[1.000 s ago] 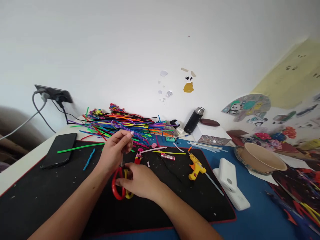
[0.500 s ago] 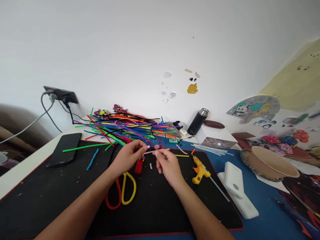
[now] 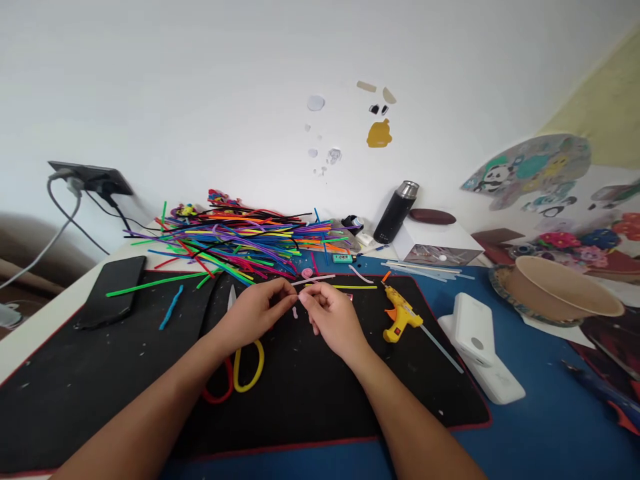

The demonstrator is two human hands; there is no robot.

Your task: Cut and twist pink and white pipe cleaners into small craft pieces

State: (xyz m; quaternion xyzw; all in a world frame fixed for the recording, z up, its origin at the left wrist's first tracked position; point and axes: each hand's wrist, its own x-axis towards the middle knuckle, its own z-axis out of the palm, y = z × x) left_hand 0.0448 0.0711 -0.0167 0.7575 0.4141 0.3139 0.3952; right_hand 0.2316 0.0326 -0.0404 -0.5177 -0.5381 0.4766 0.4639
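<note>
My left hand and my right hand meet at the fingertips over the black mat. Each is closed in a pinch; whatever lies between the fingers is too small to make out. Just beyond them are a pale pink pipe cleaner and a small pink coil. A short pale pink piece shows below the fingertips. Under my left hand and wrist lie scissors with one red and one yellow handle, partly covered.
Many coloured pipe cleaners are heaped against the wall. A yellow glue gun lies to the right, near white power banks and a bowl. A phone rests at left. A black flask leans at the back.
My hands have come together, fingertips now touching where there was a gap. A red object near my left hand is now mostly hidden. The camera view has tilted down slightly.
</note>
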